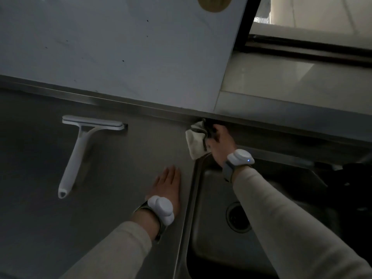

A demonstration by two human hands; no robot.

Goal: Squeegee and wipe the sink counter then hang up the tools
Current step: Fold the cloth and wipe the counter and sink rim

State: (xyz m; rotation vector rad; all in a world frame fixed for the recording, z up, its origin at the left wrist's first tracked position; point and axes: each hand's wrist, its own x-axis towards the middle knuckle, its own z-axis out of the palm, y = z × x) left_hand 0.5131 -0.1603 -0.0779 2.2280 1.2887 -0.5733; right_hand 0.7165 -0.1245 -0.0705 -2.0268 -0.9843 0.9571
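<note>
Head view: you look down at a steel counter (120, 178) with the sink (221, 248) on its right side and a pale wall (120, 47) behind.
Right hand: your right hand (218, 143) is closed around a bunched cloth (194, 140) and presses it at the back corner, where the counter meets the wall ledge, just behind the sink rim.
Why so: I judge the cloth is bunched so that it reaches into the narrow seam, where water would collect.
Left hand: your left hand (169, 184) lies flat and empty on the counter, fingers straight, just beside the sink rim. It seems to support your body while you lean far forward.
Squeegee: the squeegee (80, 150) lies on the counter well apart from both hands, its blade near the ledge and its handle pointing toward you. Nobody touches it, so the wiping step appears to be the one in hand, and hanging up is not yet done.
Cloth detail: one part is pale and one part is dark; whether this is one cloth or two, I cannot tell.
Hidden: your right fingertips are under the cloth. The drain (237, 216) is partly covered by your right sleeve (281, 218).
Hard to see: the light is dim, so wet and dry steel look the same. No hook for the tools is visible; a tan round thing (213, 4) is cut off at the top edge, and dark shapes right of the sink are unclear.
</note>
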